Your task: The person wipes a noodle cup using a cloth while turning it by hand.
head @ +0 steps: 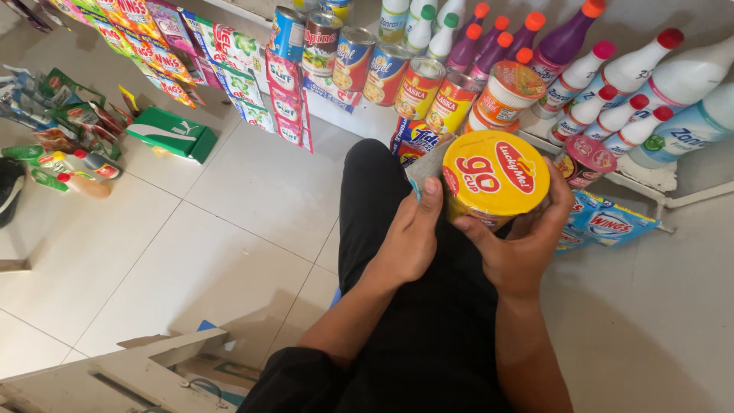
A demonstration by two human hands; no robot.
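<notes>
Yellow-lidded round noodle cup (495, 177) sits upright between both my hands above my black-trousered lap (428, 321); right hand (520, 248) cradles it from below, left hand (409, 237) presses its left wall, equally near.

1. Tin cans (367, 61) in a row on my low white shelf (646, 177).
2. Purple bottles (527, 38) and white bottles (612, 99) behind.
3. Green box (172, 131) on tiled floor (229, 229).
4. Hanging sachet strips (287, 99).
</notes>
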